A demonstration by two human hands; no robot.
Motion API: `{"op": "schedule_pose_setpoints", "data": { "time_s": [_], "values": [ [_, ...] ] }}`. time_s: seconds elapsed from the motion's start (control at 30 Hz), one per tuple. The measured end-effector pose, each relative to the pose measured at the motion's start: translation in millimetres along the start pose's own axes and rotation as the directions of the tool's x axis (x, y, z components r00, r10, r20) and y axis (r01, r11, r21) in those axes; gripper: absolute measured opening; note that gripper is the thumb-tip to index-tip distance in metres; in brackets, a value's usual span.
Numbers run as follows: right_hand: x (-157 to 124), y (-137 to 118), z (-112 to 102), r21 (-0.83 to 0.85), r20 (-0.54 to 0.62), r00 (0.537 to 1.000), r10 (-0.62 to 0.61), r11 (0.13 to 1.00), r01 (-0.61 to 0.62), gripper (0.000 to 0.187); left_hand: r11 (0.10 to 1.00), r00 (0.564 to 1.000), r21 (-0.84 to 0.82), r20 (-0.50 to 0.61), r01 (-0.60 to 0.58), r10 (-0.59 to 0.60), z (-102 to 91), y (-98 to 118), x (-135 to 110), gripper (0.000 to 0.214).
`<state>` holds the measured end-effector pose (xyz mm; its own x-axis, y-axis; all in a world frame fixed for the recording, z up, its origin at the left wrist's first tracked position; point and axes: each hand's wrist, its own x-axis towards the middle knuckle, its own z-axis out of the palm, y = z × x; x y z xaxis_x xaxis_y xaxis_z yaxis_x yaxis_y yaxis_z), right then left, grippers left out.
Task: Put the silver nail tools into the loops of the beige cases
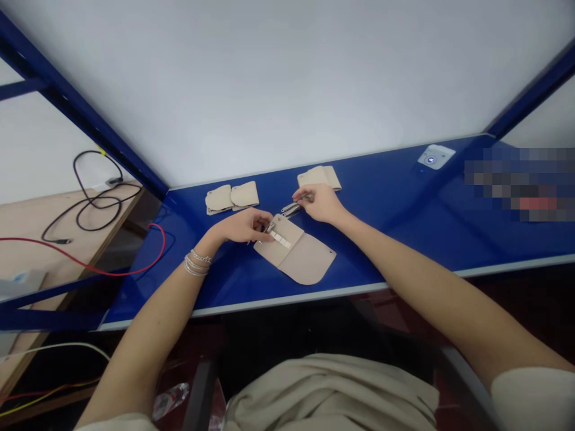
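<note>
An opened beige snap pouch [307, 258] lies on the blue table, with a strip of white loops [281, 239] across its inside. At the pouch's left edge my left hand [245, 225] is closed, thumb and fingers pinching a small shiny metal tool [270, 227] by the loops. My right hand [322, 203] is just beyond the pouch, its fingertips closed on a small metal piece [307, 197] that they partly cover. Right below those fingertips, nail clippers [291, 209] lie by the pouch's upper edge. Whether they touch the piece in my fingers I cannot tell.
Folded beige pouches [245, 195] lie at the back left, and more [332, 176] sit behind my right hand. A white device [435, 157] rests at the back right. Black cable [83, 218] and red cable [139, 272] hang at the left, beside the blue frame [103, 131].
</note>
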<state>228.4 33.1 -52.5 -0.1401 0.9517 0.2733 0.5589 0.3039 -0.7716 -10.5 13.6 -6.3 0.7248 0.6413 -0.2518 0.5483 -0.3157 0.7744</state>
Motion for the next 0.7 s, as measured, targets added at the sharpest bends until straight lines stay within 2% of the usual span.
{"op": "schedule_pose_setpoints", "data": {
  "time_s": [0.17,0.3,0.4,0.57,0.7],
  "values": [
    [-1.9,-3.3,-0.3,0.001,0.005,1.0,-0.024,1.0,0.024,0.025,1.0,1.0,-0.013,-0.001,0.01,-0.01,-0.1,-1.2,-0.1,0.037],
    [-10.4,-17.1,-2.3,-0.005,0.019,0.995,-0.103,0.995,0.103,0.021,1.0,1.0,-0.017,0.026,-0.01,0.011,-1.7,-2.7,-0.8,0.046],
    [-19.2,-30.8,-3.7,0.054,0.112,0.978,-0.179,0.983,0.174,0.022,1.0,0.999,-0.025,0.041,-0.005,0.006,-2.4,-3.6,-1.2,0.047],
    [-27.2,-40.2,-2.5,0.143,0.281,0.919,-0.276,0.959,0.244,0.026,0.999,0.999,-0.027,0.033,0.038,-0.037,-2.3,-7.2,-0.6,0.04],
    [-27.5,-36.8,2.5,0.163,0.305,0.911,-0.278,0.958,0.238,0.027,0.998,0.998,-0.029,0.033,0.056,-0.055,-2.7,-12.4,0.5,0.038]
  ]
}}
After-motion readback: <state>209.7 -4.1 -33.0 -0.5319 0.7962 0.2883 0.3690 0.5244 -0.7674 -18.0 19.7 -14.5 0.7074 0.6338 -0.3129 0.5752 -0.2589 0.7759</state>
